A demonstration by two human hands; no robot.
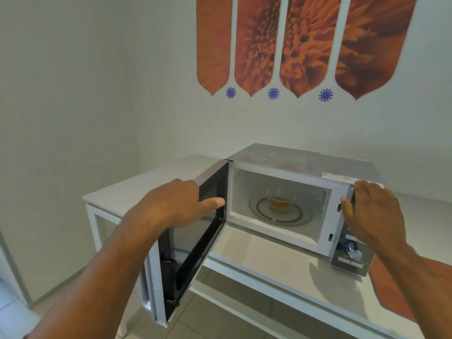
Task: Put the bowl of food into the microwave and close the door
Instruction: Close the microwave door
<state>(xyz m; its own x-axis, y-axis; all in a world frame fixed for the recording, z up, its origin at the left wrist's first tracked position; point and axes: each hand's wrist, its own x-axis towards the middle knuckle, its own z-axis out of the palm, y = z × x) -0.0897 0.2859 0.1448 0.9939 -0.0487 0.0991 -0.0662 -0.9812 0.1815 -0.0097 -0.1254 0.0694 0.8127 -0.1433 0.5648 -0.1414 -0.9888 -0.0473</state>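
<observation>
A silver microwave (300, 160) stands on a white table, its door (193, 255) swung wide open to the left. Inside, a clear glass bowl of orange-brown food (280, 200) sits on the glass turntable (281, 214). My left hand (176, 204) grips the top edge of the open door, thumb pointing toward the cavity. My right hand (374, 211) rests on the microwave's upper right front corner, over the control panel, fingers wrapped on the casing.
The white table (146, 182) stands in a room corner, with pale walls close behind and to the left. Control knobs (353, 250) sit below my right hand. An orange patch (391, 287) lies on the table at the right. Orange flower wall art (293, 45) hangs above.
</observation>
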